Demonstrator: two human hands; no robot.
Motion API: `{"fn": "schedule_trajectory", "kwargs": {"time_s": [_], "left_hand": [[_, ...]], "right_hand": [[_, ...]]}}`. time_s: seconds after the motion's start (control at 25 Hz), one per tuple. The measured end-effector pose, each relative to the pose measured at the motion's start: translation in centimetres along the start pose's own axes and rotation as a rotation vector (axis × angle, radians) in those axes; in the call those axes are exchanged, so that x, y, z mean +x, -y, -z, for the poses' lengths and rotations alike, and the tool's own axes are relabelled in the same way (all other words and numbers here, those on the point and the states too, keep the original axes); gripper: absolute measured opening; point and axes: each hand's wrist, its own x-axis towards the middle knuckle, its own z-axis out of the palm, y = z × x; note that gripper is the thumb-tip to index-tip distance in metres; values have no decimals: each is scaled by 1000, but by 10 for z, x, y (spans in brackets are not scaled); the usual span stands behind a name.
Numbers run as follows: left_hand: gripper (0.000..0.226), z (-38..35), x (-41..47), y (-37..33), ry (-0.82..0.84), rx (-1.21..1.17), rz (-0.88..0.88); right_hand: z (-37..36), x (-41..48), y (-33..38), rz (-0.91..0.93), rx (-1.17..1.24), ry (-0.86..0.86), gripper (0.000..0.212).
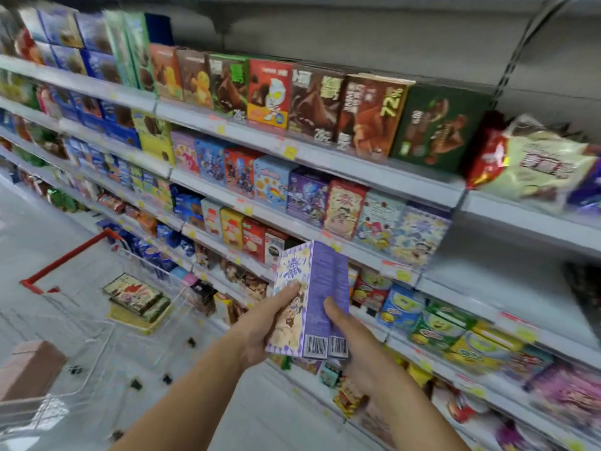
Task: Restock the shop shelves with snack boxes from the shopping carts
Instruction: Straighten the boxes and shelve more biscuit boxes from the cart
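Observation:
Two purple snack boxes [320, 288], pressed side by side with their barcodes facing me, are held upright in front of the shelves. My left hand [270, 323] grips them from the left, its thumb lying across the printed front. My right hand [351, 346] holds them from the right and below, thumb on the purple side panel. A matching purple box [419, 236] stands on the second shelf, with a bare stretch of shelf [507, 255] to its right. Down at the left, a shopping cart [74, 255] with a red handle carries a few flat snack boxes [138, 296].
Shelves [325, 151] packed with upright snack boxes run from upper left to lower right. Snack bags [536, 164] lie on the top shelf at the right. A second cart's wire rim [48, 408] and a pink-brown box [29, 369] sit at bottom left.

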Motion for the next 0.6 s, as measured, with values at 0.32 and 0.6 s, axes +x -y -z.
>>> {"fn": "schedule_trajectory", "kwargs": {"time_s": [0.32,0.6], "left_hand": [[54,-124,66,47,67,-55,33],[69,-144,117,59,79,99,116]], "right_hand": [[143,-20,40,134,-216,-232,64],[201,-17,37,-1,-154,-387,48]]}}
